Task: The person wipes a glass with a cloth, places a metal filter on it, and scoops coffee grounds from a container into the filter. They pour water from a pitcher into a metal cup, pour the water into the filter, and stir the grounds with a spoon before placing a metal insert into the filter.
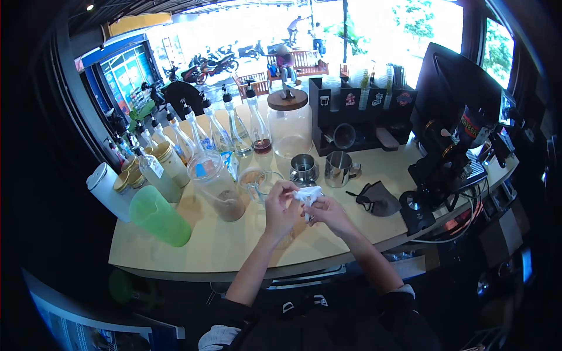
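Gripping a crumpled white cloth (307, 195), left hand (281, 209) and right hand (329, 213) both had fingers closed on it, held between them above the counter (234, 251) near its front edge. Just behind the left hand stood a glass measuring cup (259, 184). A grey face mask (377, 199) lay near the right hand, on its right.

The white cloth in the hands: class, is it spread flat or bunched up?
Bunched up: the white cloth is a crumpled wad pinched between the left hand and right hand above the counter.
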The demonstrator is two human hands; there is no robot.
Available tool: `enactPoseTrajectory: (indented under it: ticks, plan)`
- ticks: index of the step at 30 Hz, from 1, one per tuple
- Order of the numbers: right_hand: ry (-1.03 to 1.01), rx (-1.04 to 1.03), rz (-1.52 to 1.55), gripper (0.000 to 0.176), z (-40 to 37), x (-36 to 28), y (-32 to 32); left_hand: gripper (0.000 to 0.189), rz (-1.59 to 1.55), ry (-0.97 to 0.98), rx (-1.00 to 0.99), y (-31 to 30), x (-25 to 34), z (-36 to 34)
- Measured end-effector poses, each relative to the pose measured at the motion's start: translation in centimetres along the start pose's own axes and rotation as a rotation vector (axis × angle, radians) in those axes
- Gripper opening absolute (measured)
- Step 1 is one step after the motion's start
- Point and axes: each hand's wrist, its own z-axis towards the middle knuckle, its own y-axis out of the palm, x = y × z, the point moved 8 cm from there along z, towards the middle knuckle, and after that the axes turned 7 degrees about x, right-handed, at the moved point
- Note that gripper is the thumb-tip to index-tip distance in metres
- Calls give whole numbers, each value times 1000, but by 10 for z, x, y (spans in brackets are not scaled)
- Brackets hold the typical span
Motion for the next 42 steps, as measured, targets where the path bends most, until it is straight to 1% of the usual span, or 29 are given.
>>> enactPoseTrajectory:
  ticks: [1, 2, 4, 6, 7, 10, 12, 13, 14, 16, 17, 19, 20, 22, 23, 24, 26, 27, 28, 30, 32, 34, 35, 36, 38, 39, 40, 41, 42]
  plan:
    - [11, -1, 12, 33, 3, 1, 2, 22, 204, 195, 7, -5, 19, 1]
    - [15, 14, 16, 33, 7, 4, 3, 22, 197, 187, -5, -12, 24, 3]
    - [-105, 84, 168, 21, 11, -6, 6, 26, 604, 586, -142, -4, 48, -5]
    - [-81, 196, 167, 20, 9, -7, 8, 26, 607, 635, -206, -3, 47, -7]
    - [-66, 205, 181, 21, 6, -9, 11, 26, 624, 685, -249, 0, 47, -11]
    - [-20, 223, 186, 27, -8, -8, 2, 26, 576, 686, -280, 5, 43, -16]
    - [41, 205, 424, 28, -19, -8, -5, 26, 544, 659, -307, 11, 38, -19]
    - [45, 191, 459, 26, -20, -6, -12, 27, 527, 646, -334, 16, 36, -20]
    - [41, 194, 455, 26, -24, -6, -15, 27, 522, 650, -333, 21, 35, -20]
    - [-143, 279, 180, 28, -35, -21, -24, 30, 485, 641, -356, 34, 33, -23]
    - [-150, 282, 181, 28, -38, -23, -31, 30, 483, 648, -359, 44, 35, -27]
    - [-179, 271, 159, 32, -43, -27, -49, 34, 157, 179, -115, 46, 17, -15]
    - [-185, 266, 154, 32, -44, -26, -58, 34, 156, 186, -110, 58, 18, -18]
    - [-198, 265, 112, 34, -45, -34, -75, 44, -31, -163, -156, 86, -6, -19]
    - [-230, 294, 32, 30, -49, -41, -85, 45, -45, -225, -249, 101, -25, -18]
    - [-238, 287, 28, 30, -51, -46, -96, 45, -45, -214, -244, 109, -35, -13]
    - [-186, 428, -91, 23, -61, -50, -136, 41, -147, -497, -299, 136, -67, -12]
    - [-202, 416, -29, 19, -60, -51, -153, 36, -31, -512, -323, 148, -69, -9]
    - [-207, 413, -31, 19, -59, -49, -169, 36, -31, -506, -322, 161, -72, -7]
    - [-375, 492, -67, 18, -62, -62, -201, 36, -230, -535, -344, 193, -83, -5]
    - [-321, 502, -82, 18, -56, -62, -226, 41, -170, -575, -365, 217, -100, -6]
    - [-331, 671, -152, 21, -44, -55, -257, 51, -90, -409, -235, 227, -104, -4]
    - [-313, 707, -194, 26, -37, -51, -266, 59, -18, -396, -263, 232, -110, -6]
    - [-307, 704, -186, 26, -29, -48, -272, 59, -8, -402, -262, 233, -111, -7]
    - [-382, 810, -666, 36, -24, -51, -275, 60, 202, -272, -313, 235, -105, -14]
    - [-377, 806, -659, 36, -22, -44, -273, 56, 290, -206, -341, 237, -105, -14]
    - [-465, 938, -983, 41, -27, -50, -265, 56, 297, -207, -337, 235, -107, -15]
    - [-555, 1059, -1315, 46, -31, -57, -255, 53, 400, -152, -376, 237, -107, -17]
    - [-562, 1049, -1315, 46, -33, -60, -253, 50, 501, -99, -411, 239, -104, -17]
